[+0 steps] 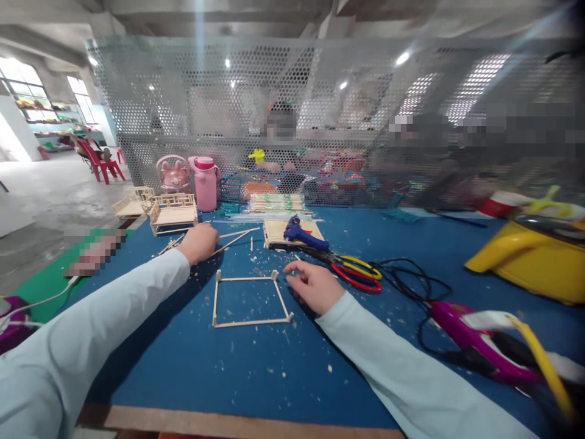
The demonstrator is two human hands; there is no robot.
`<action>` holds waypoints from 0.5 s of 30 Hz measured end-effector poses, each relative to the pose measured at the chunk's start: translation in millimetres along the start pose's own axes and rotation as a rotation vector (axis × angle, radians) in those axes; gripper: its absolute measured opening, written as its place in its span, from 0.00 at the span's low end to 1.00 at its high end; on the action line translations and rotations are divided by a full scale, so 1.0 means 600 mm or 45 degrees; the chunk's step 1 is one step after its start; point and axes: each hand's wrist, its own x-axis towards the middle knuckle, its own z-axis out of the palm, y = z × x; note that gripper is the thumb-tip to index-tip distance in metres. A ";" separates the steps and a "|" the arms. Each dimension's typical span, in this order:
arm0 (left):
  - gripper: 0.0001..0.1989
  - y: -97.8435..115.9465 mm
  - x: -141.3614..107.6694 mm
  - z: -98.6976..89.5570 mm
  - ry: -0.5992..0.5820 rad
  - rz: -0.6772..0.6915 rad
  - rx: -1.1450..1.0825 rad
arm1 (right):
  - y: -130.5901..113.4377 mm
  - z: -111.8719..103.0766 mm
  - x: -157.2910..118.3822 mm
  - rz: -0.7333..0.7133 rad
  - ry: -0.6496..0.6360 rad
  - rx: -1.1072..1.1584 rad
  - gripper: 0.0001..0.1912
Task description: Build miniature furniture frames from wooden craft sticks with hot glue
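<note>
Blue surface [247, 378] beneath a four-sided stick frame [252, 322], right hand [320, 288] just right of the frame, grip released with fingers loosely curled, left hand [200, 242] beyond the frame's far left corner, its grip impossible to tell, thin sticks [237, 240] beyond the frame's far side

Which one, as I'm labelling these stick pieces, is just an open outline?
The frame beside the right hand: four sides showing blue table within. The back-left models and the panel under the glue gun have filled surfaces.
</note>
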 end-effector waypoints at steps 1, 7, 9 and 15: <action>0.15 -0.001 -0.005 -0.004 0.031 -0.035 -0.022 | -0.001 -0.003 0.000 -0.048 -0.018 -0.008 0.11; 0.19 0.012 -0.086 -0.028 0.221 -0.199 -0.406 | -0.012 -0.008 -0.007 -0.289 -0.210 0.033 0.14; 0.18 0.015 -0.114 -0.023 0.156 -0.203 -0.622 | -0.012 -0.005 -0.007 -0.233 -0.295 0.051 0.16; 0.17 0.014 -0.145 -0.009 0.173 0.008 -0.810 | -0.019 -0.003 -0.014 -0.175 -0.374 0.132 0.17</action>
